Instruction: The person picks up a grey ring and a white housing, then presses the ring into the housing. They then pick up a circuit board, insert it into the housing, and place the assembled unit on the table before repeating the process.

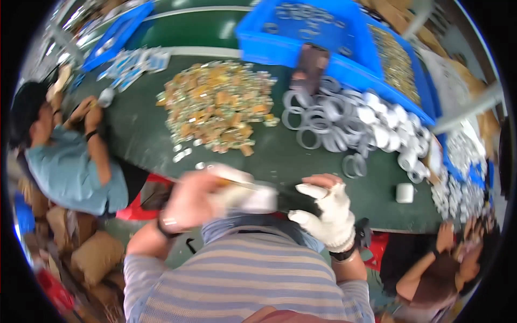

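Note:
My left hand (pixel 196 196), smeared by motion, is at the near edge of the table, low in front of my body. Its fingers close around a white, roughly cylindrical part (pixel 259 199), whose details are blurred. My right hand (pixel 327 207) wears a white knitted glove with some fingertips bare. It stands apart to the right of that part, fingers spread, with nothing visible in them. Beyond both hands lies a large heap of small yellowish and clear pieces (pixel 218 102). Several small white discs (pixel 183 155) lie at its near left side.
Translucent rings (pixel 315 116) and white round caps (pixel 385 121) are piled at right, with one white cylinder (pixel 404 192) alone near the edge. Blue bins (pixel 256 46) and a dark phone-like object (pixel 311 67) stand behind. Co-workers sit at left (pixel 75 156) and lower right (pixel 436 274).

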Demonstrator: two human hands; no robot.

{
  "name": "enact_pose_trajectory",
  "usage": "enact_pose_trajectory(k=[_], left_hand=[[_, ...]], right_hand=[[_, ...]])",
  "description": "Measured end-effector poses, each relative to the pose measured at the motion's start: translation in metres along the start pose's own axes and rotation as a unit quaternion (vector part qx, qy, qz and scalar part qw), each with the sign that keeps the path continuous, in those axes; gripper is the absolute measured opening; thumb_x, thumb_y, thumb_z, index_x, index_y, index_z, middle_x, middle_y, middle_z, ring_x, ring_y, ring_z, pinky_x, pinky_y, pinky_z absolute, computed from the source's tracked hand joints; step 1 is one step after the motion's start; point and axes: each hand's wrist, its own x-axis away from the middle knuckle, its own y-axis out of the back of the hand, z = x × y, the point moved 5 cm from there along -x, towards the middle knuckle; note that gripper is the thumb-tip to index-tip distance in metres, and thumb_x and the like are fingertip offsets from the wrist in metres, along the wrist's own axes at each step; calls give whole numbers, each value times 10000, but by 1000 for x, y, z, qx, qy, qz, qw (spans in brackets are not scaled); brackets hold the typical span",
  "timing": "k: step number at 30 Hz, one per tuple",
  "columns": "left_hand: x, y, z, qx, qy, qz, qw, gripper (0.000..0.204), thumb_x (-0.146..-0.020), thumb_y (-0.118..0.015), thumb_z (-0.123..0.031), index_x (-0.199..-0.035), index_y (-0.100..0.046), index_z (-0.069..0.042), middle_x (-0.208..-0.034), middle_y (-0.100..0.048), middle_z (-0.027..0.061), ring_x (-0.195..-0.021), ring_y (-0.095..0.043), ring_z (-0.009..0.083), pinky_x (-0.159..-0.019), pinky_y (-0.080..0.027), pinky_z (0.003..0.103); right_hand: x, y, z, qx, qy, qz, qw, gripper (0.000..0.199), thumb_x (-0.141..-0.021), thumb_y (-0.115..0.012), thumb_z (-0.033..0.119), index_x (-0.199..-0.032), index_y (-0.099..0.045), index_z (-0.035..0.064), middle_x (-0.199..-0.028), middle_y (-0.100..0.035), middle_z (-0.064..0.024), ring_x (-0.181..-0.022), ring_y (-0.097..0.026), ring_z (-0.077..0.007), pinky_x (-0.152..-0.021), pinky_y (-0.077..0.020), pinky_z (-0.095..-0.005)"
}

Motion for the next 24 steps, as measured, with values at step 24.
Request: enact_pose_trajectory(k=[24], left_hand=[[-32, -92, 34, -36, -97, 150, 983, 620, -929, -771, -82, -1502, -535, -91, -1525, -528, 144, -1366, -545, 266, -1082, -496, 378]], right_hand=[[73, 38, -65, -401, -241, -58, 882, 777, -789, -891, 236, -1418, -501, 3, -1241, -650, -129, -1156, -625, -209, -1007, -509, -409]])
